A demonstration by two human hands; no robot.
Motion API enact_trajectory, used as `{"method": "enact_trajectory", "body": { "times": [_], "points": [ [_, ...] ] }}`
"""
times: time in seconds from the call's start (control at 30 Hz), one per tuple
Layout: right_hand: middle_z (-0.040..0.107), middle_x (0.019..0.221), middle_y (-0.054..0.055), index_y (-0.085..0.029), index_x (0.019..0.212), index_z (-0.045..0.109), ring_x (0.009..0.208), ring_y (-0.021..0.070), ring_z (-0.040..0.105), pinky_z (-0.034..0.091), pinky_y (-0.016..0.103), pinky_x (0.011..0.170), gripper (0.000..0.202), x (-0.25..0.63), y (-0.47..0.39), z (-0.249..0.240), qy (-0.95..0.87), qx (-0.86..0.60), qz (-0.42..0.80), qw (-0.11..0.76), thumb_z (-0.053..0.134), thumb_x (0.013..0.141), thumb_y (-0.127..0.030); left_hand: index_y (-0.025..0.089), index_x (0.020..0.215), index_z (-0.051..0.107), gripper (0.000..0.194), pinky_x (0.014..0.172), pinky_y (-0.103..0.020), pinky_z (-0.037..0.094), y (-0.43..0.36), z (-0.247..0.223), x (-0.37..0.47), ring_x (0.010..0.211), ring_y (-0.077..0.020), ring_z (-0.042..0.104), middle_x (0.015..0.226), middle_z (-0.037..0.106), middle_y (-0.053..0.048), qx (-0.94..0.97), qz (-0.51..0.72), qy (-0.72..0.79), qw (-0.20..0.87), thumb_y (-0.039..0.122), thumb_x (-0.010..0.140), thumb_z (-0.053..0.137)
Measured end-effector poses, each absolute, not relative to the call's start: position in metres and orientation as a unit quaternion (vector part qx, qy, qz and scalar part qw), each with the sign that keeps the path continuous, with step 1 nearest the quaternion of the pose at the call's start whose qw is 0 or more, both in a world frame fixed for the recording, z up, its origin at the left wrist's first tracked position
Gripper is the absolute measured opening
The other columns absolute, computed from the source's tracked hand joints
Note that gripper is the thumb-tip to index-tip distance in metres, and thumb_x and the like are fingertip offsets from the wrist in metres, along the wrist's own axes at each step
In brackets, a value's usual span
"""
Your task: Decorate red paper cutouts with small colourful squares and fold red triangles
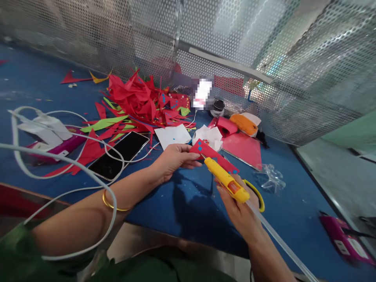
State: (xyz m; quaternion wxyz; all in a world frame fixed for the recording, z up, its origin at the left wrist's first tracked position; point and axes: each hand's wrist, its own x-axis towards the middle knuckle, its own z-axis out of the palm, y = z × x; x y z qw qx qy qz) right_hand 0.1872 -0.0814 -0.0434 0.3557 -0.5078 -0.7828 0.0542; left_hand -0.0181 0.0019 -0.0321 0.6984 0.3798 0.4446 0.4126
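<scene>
Between the thumb and fingers of my left hand point(174, 159) is the left end of a red paper strip point(216, 157) dotted with small blue diamonds. My right hand point(239, 207) is wrapped round a yellow glue gun point(225, 178), a long clear glue stick point(282, 239) trailing from its back. The gun's nozzle points at the strip close to my left fingers; whether it touches cannot be made out. Just beyond the strip lie a white paper sheet point(173, 136) and a crumpled white paper point(216, 134) with small coloured bits in it.
Red and green paper scraps point(135, 98) are heaped at the back left. A dark phone point(119, 154) and a white cable point(70, 160) lie near my left arm. A magenta power strip point(345, 239) is at right. Perforated metal mesh point(152, 23) stands behind the blue table point(158, 207).
</scene>
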Motion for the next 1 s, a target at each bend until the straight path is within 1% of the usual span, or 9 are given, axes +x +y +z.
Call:
{"method": "enact_trajectory", "body": {
  "times": [0.1,0.23,0.37,0.53,0.7,1.0],
  "points": [
    [0.071,0.084,0.005,-0.019,0.099,0.063,0.073,0.0179,0.068,0.049,0.027,0.06,0.02,0.1898,-0.0812,-0.044,-0.785,-0.512,0.045,0.345,0.053,0.097,-0.036,0.013,0.077,0.072,0.008,0.06,-0.018,0.053,0.0006,-0.0301,-0.0168,0.064,-0.0119,0.073,0.074,0.076,-0.004,0.372,0.41,0.443,0.705,0.006,0.081,0.07],
    [0.069,0.083,0.004,-0.019,0.099,0.061,0.07,0.0174,0.066,0.047,0.027,0.06,0.019,0.1888,-0.0821,-0.0451,-0.788,-0.516,0.025,0.335,0.053,0.097,-0.036,0.013,0.081,0.071,0.009,0.06,-0.018,0.053,-0.0004,-0.029,-0.0161,0.064,-0.0117,0.073,0.077,0.076,-0.004,0.374,0.405,0.441,0.709,0.004,0.081,0.068],
    [0.067,0.081,0.003,-0.02,0.097,0.059,0.068,0.0167,0.064,0.045,0.027,0.061,0.015,0.1867,-0.0819,-0.0476,-0.783,-0.514,0.002,0.349,0.054,0.096,-0.034,0.013,0.082,0.07,0.008,0.057,-0.017,0.051,-0.0003,-0.029,-0.016,0.064,-0.0113,0.072,0.079,0.076,-0.004,0.382,0.401,0.453,0.698,0.005,0.081,0.068],
    [0.065,0.076,0.002,-0.021,0.092,0.058,0.066,0.0179,0.062,0.044,0.028,0.06,0.017,0.1864,-0.0803,-0.0475,-0.783,-0.528,0.008,0.33,0.052,0.097,-0.037,0.013,0.083,0.07,0.006,0.057,-0.017,0.051,0.0001,-0.0298,-0.0158,0.066,-0.0113,0.073,0.085,0.077,-0.005,0.391,0.4,0.453,0.694,0.008,0.081,0.069],
    [0.064,0.073,0.002,-0.021,0.091,0.058,0.062,0.017,0.06,0.042,0.027,0.057,0.021,0.1861,-0.0794,-0.0475,-0.787,-0.525,-0.001,0.323,0.05,0.097,-0.04,0.014,0.082,0.07,0.006,0.057,-0.017,0.05,0.0001,-0.0307,-0.0153,0.067,-0.0117,0.073,0.085,0.077,-0.005,0.391,0.402,0.447,0.697,0.008,0.079,0.071],
    [0.065,0.075,0.002,-0.021,0.094,0.056,0.065,0.0176,0.062,0.042,0.028,0.058,0.019,0.1865,-0.0789,-0.0499,-0.791,-0.524,-0.013,0.316,0.051,0.098,-0.039,0.013,0.084,0.072,0.007,0.056,-0.017,0.05,-0.0007,-0.032,-0.0146,0.067,-0.012,0.073,0.084,0.077,-0.005,0.392,0.407,0.444,0.695,0.01,0.079,0.071]
  ]
}}
